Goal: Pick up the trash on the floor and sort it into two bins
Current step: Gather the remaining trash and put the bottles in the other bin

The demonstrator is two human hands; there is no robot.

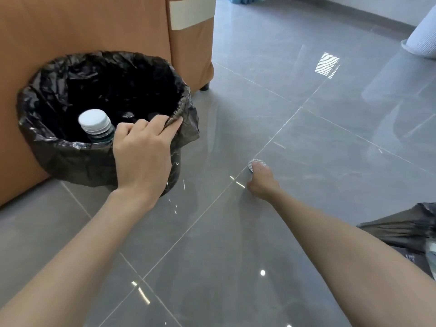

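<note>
Reaching out low with the right hand [262, 181], fingertips [260, 166] touching the small round disc [254, 162] lying flat on the glossy floor [330, 161]; hard to tell whether pinching or just pressing. Gripping the bin [70, 159] with the left hand [144, 149], fingers curled over the black liner [186, 128], bottle [96, 125] already inside. Judging the disc thin, light and probably slippery on tile: better tipping up an edge, then pinching across the rim.

Bright daylight glares off the glossy floor [306, 208], with a striped window reflection [327, 65] beyond the slightly blurred right hand [262, 182]. The bin [70, 161] gripped by the left hand [144, 149] is black inside. Lines bow at the edges.
</note>
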